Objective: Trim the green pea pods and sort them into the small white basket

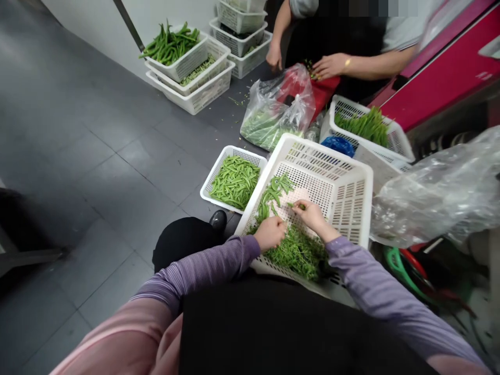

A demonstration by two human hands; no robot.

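A large white plastic basket (365,208) stands in front of me, and both my hands are inside it. My right hand (312,217) pinches a green pea pod (290,204) between thumb and fingertips. Just left of it, my left hand (270,233) is closed, its fingertips pressed together; whatever it may hold is hidden. Loose pea pods (276,188) lie along the basket's left side. A heap of fine, stringy green trimmings (299,255) fills the end nearest me, below my hands. Beside the large basket, a smaller white basket (207,192) is full of pea pods.
Across from me a person's hands (331,66) work over a red bag (326,96), beside a clear plastic bag of greens (269,125). Stacked baskets with long green peppers (172,44) stand against the wall. Right are a basket of greens (365,125) and plastic sheeting (437,192).
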